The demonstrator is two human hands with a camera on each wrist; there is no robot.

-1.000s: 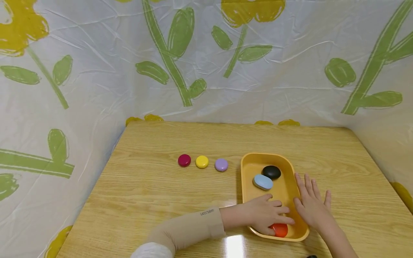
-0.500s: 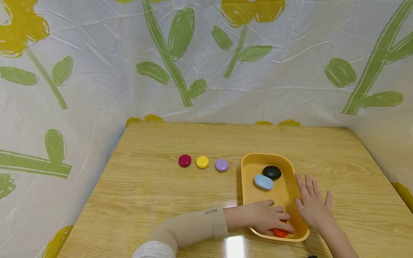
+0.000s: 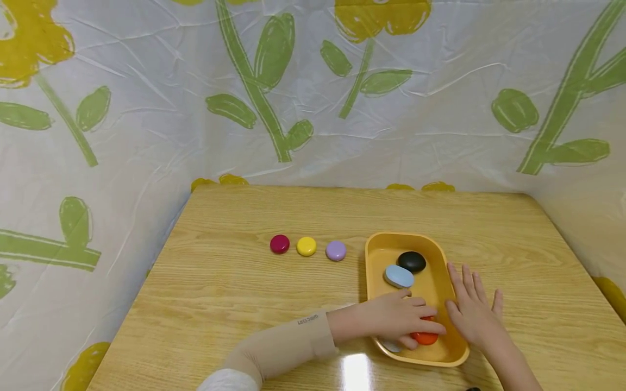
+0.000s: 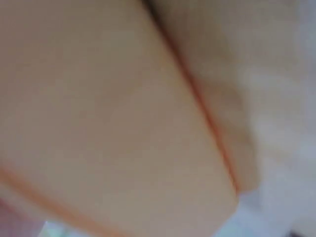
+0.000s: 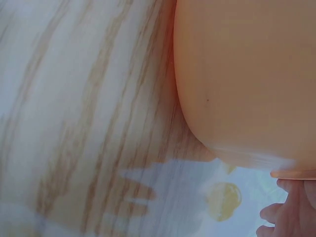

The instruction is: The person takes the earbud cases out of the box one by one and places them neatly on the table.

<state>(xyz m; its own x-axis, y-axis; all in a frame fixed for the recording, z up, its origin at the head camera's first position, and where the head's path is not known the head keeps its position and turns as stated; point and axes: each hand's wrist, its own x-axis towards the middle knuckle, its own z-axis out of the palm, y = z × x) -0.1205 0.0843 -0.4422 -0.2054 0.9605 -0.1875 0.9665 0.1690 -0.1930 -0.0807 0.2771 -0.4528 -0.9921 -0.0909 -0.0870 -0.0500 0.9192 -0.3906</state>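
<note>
In the head view my left hand (image 3: 398, 316) reaches into the orange tray (image 3: 369, 260), its fingers and thumb around a glossy red pebble-shaped piece (image 3: 426, 339). Part of that piece is hidden under the fingers. A pale piece (image 3: 392, 346) shows partly beneath the hand. Farther up in the tray lie a light blue oval piece (image 3: 399, 276) and a black oval piece (image 3: 412, 262). My right hand (image 3: 474, 312) rests against the tray's right side with fingers spread. The left wrist view is blurred; the right wrist view shows the tray's wall (image 5: 237, 89) close up.
Left of the tray, a dark red disc (image 3: 280, 244), a yellow disc (image 3: 306, 246) and a lilac disc (image 3: 336, 251) form a row on the wooden table (image 3: 235, 293). A small dark object (image 3: 473, 389) is cut off at the bottom edge. Patterned sheeting (image 3: 367, 136) surrounds the table.
The left hand has shifted slightly up and left, and the red piece has moved a little up with it. The pale piece has come into view. The right hand stays put.
</note>
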